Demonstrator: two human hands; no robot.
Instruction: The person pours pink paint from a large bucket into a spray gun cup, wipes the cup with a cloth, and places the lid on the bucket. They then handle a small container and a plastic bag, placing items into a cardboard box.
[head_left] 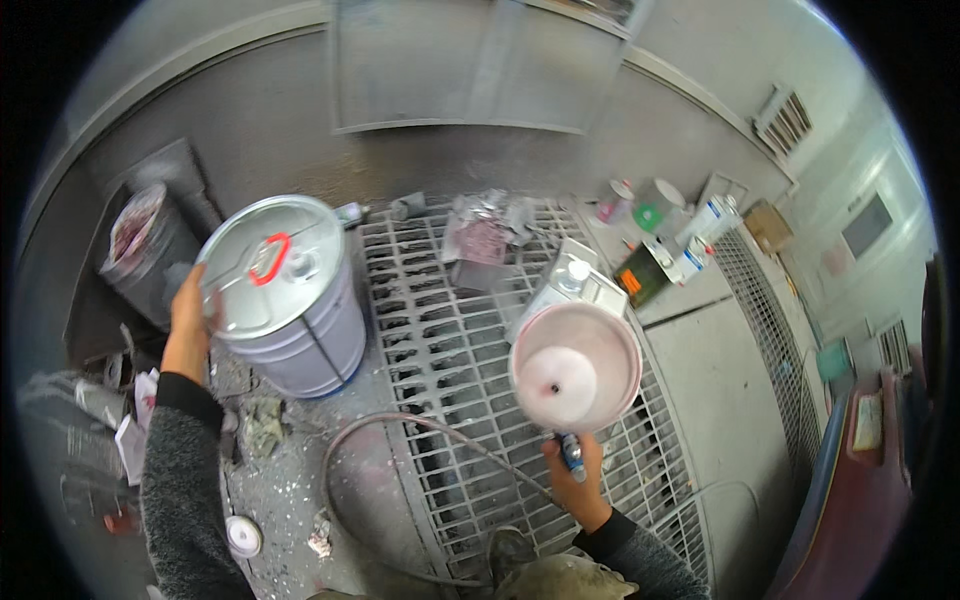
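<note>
Perhaps the looped hose (340,450), near, beside the boot (512,552), could catch it and jerk the right hand (583,482), wrapped around the spray gun (572,455) over the grating (455,375), tipping its cup (575,365). Farther left, the left hand (187,325) touches the lidded drum (285,310); whether it grips, I cannot tell, and uneven pushing might topple it.

The paint cup (610,375) is mostly hiding the spray gun (572,455); the left hand (187,330) is looking blurred; the lower edge is cropping both sleeves (185,470).
</note>
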